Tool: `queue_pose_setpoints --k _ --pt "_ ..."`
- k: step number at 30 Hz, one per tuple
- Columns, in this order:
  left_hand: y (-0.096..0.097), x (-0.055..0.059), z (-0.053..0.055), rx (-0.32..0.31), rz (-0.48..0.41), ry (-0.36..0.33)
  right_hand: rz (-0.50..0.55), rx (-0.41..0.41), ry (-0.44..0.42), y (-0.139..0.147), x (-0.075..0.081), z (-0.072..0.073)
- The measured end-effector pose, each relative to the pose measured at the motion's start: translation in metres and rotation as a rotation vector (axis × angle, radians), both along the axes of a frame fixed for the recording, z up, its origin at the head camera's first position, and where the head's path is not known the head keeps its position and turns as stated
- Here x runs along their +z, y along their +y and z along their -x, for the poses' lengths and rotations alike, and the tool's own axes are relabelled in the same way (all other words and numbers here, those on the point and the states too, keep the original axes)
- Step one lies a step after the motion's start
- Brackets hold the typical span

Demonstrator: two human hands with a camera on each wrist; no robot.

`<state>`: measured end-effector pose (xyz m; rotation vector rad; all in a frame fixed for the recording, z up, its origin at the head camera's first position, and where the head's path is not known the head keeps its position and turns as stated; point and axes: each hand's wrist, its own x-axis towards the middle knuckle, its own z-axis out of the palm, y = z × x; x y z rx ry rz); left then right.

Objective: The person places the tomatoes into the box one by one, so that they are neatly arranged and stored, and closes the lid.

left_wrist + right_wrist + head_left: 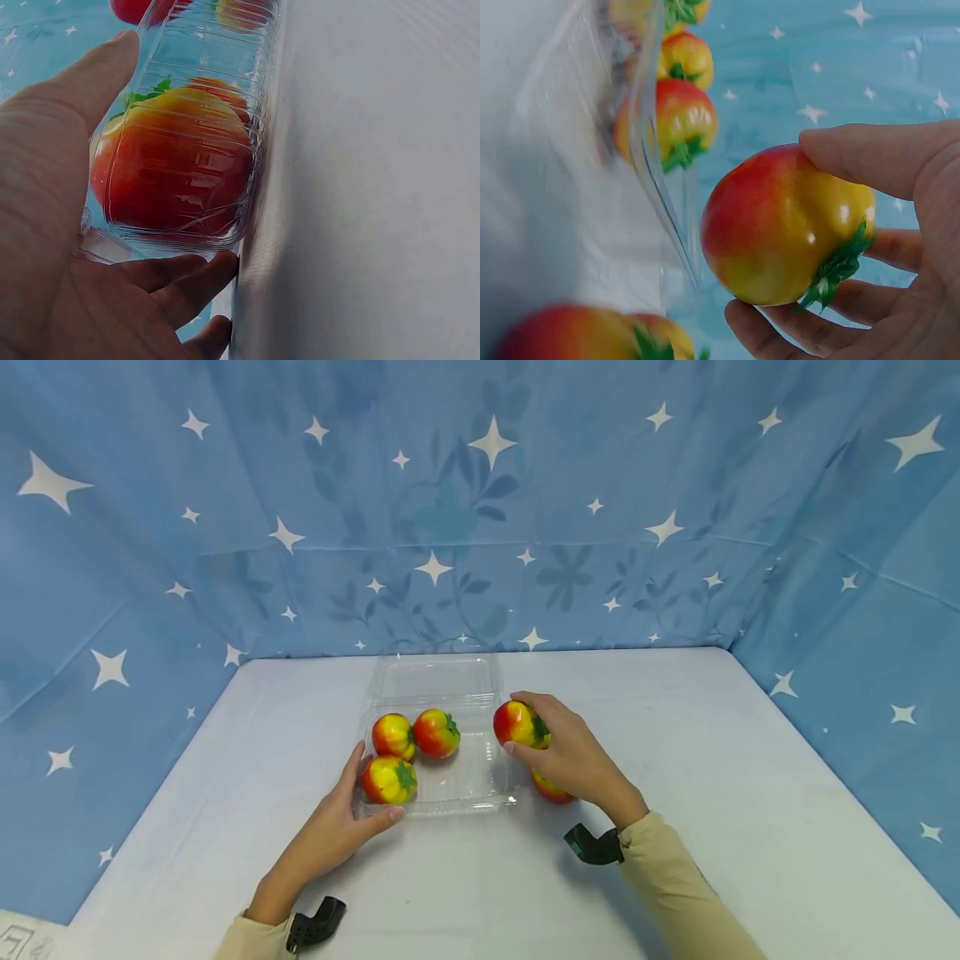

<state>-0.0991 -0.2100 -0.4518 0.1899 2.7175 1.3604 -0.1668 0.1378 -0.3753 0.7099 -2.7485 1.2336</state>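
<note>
Nearest the head camera are your beige sleeves (pixel 693 906), with a right wrist unit (pixel 596 846) and a left wrist unit (pixel 318 924), both black, at the cuffs. Your right grip (pixel 576 756) grasps the held fruit (pixel 517 724), red and yellow, between thumb and fingers; its green calyx (pixel 840 266) faces the palm side. The held fruit is just beside the right wall of the clear plastic clamshell (pixel 468 777); you cannot tell whether the two touch. Your left grip (pixel 332 831) is released: its digits are spread about the near-left corner of the clamshell, forefinger along the left wall, thumb along the front edge. The clamshell sits on the white-covered counter (pixel 750 793), with its lid (pixel 435 677) folded back at the far side. Its left part contains a rear-left fruit (pixel 392 735), a rear-centre fruit (pixel 433 732) and a front-left fruit (pixel 382 781). Right of the clamshell, a loose fruit (pixel 553 790) rests on the counter, partly hidden beneath your right grip. The right wrist view shows a further fruit (pixel 671 330) close to it, cut off by the lower edge. A blue star-patterned curtain (pixel 360 485) hangs behind the counter.
</note>
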Motion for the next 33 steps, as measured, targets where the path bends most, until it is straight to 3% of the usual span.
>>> queue_pose_setpoints --k 7,17,28,33 --pt "0.002 -0.001 0.001 0.0 -0.01 -0.005 -0.035 0.091 -0.004 -0.027 -0.006 -0.005" --pt "0.001 -0.001 0.001 0.006 -0.007 -0.002 -0.001 0.168 -0.013 -0.06 -0.014 -0.014" --pt "0.0 0.001 0.0 0.001 0.004 0.007 -0.038 0.188 -0.069 -0.079 -0.028 -0.019" --pt "0.0 0.001 0.0 -0.008 0.003 0.018 -0.043 0.203 -0.043 -0.083 -0.032 -0.02"
